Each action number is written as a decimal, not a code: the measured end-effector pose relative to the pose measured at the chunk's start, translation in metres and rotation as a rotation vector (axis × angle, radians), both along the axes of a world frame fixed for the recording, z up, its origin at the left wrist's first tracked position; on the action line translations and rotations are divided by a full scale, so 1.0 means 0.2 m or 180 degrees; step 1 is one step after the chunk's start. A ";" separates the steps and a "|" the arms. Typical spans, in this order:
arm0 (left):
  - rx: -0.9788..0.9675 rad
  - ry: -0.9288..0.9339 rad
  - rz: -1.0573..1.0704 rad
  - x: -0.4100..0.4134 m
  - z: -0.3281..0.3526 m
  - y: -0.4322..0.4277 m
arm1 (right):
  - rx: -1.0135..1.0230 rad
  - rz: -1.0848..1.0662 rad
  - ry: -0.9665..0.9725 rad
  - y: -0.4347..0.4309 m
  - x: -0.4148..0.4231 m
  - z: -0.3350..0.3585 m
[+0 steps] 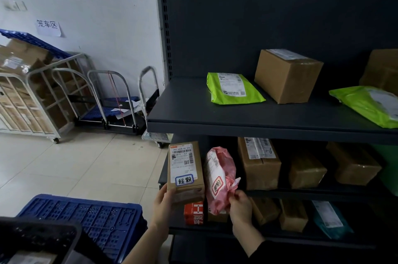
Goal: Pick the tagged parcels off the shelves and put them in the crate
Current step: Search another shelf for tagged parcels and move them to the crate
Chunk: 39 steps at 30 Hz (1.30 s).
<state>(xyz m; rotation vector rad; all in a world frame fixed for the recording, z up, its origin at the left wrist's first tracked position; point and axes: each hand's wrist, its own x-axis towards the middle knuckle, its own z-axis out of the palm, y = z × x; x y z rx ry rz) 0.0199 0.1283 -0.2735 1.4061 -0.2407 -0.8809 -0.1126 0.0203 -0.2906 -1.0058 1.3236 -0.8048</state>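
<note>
**Two tagged parcels in hand at the left end of the middle shelf**

The left hand (163, 201) grips a slim brown box (185, 169) by its lower end, fingers curled round the side. The box stands upright, and a blue-bordered tag (184, 179) is stuck under its shipping label. Just beside it, the right hand (240, 205) pinches the crumpled edge of a pink bag (219, 179) that carries a red-bordered tag (217, 186).

Both parcels are at the left front corner of the middle shelf (312, 193). They appear to be lifted clear of it, though their undersides are hidden. The blue crate (86, 214) sits on the floor to the lower left, well apart from both parcels. A black basket (36, 235) overlaps its near corner.

Three plain cartons (258, 162) sit further back along the middle shelf. The top shelf (193, 108) carries a green mailer (232, 88) lying flat and touching a cardboard box (288, 75) on its right. A second green mailer (370, 104) lies at the right edge of that shelf.

Along the bottom shelf (193, 230), a red-and-white box (193, 213) shows below the held parcels. More cartons and a teal mailer (331, 218) stand to its right.

Against the far wall stand a roll cage (32, 91) full of cartons and folded trolleys (116, 100).
</note>
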 end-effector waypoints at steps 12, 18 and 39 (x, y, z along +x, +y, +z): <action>-0.0022 0.0294 -0.0466 0.07 0.01 -0.04 | -0.0970 0.0988 0.0851 -0.05 0.04 0.00; -0.0115 0.0328 -0.0609 0.12 -0.01 -0.03 | -0.2095 0.0889 0.2230 -0.06 0.09 0.06; -0.0551 0.0126 -0.0487 0.03 0.10 0.22 | -0.1101 0.0133 0.0220 0.07 -0.06 0.24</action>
